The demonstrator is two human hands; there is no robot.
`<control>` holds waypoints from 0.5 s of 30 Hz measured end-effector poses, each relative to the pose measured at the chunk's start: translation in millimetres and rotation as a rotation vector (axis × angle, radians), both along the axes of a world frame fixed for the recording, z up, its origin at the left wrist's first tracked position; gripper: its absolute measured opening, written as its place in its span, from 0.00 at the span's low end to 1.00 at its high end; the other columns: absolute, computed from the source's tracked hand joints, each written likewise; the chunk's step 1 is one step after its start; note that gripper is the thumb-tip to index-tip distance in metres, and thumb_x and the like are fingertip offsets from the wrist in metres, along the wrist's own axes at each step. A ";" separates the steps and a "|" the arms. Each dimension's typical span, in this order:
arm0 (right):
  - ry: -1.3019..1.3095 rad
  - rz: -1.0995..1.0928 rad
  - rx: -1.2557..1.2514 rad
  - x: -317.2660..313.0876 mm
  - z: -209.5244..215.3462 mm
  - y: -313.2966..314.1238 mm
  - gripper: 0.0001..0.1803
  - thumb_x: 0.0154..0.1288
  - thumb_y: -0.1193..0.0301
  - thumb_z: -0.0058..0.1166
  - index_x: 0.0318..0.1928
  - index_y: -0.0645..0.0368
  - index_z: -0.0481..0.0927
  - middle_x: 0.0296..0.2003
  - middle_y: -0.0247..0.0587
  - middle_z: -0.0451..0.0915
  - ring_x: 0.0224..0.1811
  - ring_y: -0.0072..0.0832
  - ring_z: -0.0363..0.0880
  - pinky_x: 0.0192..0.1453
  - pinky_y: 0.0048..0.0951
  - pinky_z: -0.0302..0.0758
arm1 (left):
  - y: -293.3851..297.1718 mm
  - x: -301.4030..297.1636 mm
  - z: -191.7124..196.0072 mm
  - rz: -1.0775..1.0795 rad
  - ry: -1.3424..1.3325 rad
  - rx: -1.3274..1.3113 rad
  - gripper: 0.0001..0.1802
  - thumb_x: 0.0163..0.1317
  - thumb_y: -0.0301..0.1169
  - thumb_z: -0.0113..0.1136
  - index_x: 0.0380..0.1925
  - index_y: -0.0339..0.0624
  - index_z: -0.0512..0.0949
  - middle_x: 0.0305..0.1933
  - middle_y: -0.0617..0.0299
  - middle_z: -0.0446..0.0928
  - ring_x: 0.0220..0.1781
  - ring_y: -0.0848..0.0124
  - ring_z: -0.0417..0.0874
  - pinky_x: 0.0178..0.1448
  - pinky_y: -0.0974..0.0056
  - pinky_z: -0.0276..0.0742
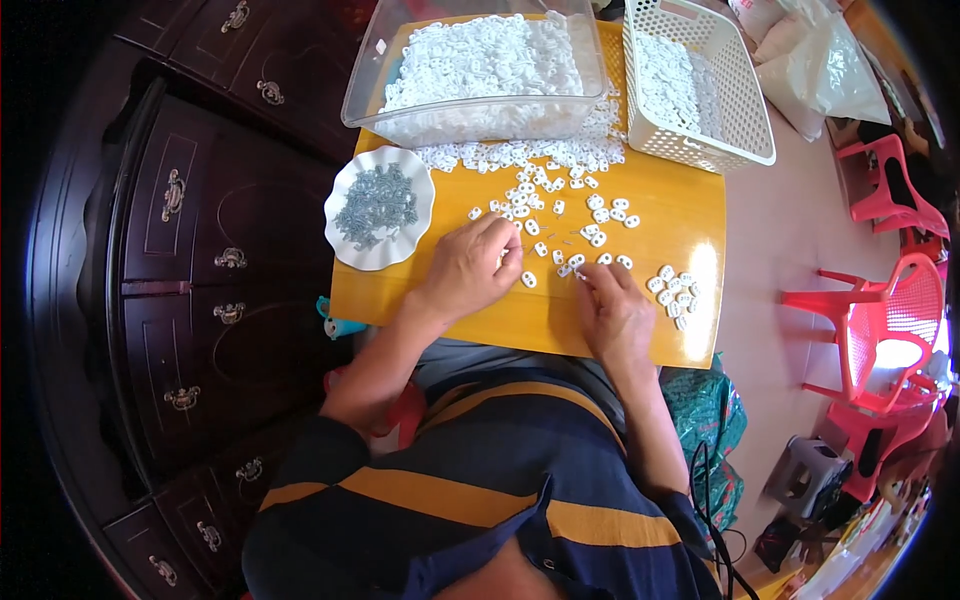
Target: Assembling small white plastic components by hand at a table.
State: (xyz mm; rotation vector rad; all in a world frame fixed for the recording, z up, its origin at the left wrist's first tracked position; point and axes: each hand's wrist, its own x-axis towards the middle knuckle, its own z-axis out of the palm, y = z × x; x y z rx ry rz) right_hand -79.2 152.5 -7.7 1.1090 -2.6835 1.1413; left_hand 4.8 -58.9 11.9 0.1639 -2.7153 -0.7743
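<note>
- Left hand [465, 268]: over middle of table [520, 328], fingers curled toward thumb; contents hidden, cannot tell whether grasping.
- Right hand [618, 312]: thumb and fingertips drawn together just beside white pieces [577, 261]; cannot tell whether one gripped.
- White pieces, two-holed: scattered between and beyond both hands; separate cluster [674, 286] to right of right hand.
- At left edge: scalloped bowl [415, 247] of grey bits [375, 205].
- Far side: clear tub [352, 105], heaped with white pieces; basket [690, 148] to right, also holding some.
</note>
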 end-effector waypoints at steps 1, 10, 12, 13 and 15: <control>0.000 -0.001 0.000 0.1 -2.0 -4.6 0.04 0.66 0.73 0.63 0.41 0.54 0.84 0.34 0.41 0.82 0.30 0.38 0.85 0.32 0.36 0.80 | 0.1 1.9 3.9 0.003 0.042 0.079 0.06 0.62 0.24 0.62 0.31 0.40 0.74 0.29 0.57 0.77 0.29 0.60 0.82 0.32 0.58 0.77; 0.090 0.046 0.083 0.7 -20.6 -12.9 0.04 0.67 0.67 0.63 0.41 0.50 0.85 0.33 0.36 0.80 0.30 0.40 0.84 0.32 0.38 0.80 | 10.8 31.4 0.9 0.081 0.048 0.565 0.06 0.64 0.18 0.63 0.39 0.36 0.77 0.32 0.65 0.80 0.32 0.80 0.80 0.36 0.73 0.76; 0.099 0.074 0.114 1.3 -21.9 -10.7 0.04 0.67 0.67 0.63 0.40 0.50 0.85 0.33 0.37 0.80 0.30 0.41 0.83 0.32 0.39 0.80 | 9.5 33.3 -7.3 0.089 0.061 0.641 0.06 0.64 0.18 0.63 0.39 0.36 0.78 0.32 0.66 0.80 0.31 0.81 0.80 0.34 0.73 0.76; 0.098 0.075 0.114 2.2 -21.0 -11.0 0.04 0.67 0.67 0.63 0.40 0.50 0.85 0.33 0.37 0.80 0.30 0.41 0.83 0.32 0.39 0.80 | 8.4 34.4 -10.9 0.097 0.074 0.714 0.06 0.63 0.18 0.64 0.39 0.37 0.79 0.31 0.66 0.80 0.30 0.81 0.80 0.33 0.73 0.75; 0.053 0.068 0.129 4.0 -16.9 -12.6 0.04 0.67 0.66 0.63 0.38 0.51 0.84 0.33 0.37 0.80 0.30 0.42 0.84 0.32 0.40 0.80 | 6.3 35.2 -15.9 0.100 0.073 0.752 0.05 0.63 0.18 0.64 0.38 0.36 0.79 0.31 0.66 0.80 0.31 0.82 0.80 0.34 0.74 0.75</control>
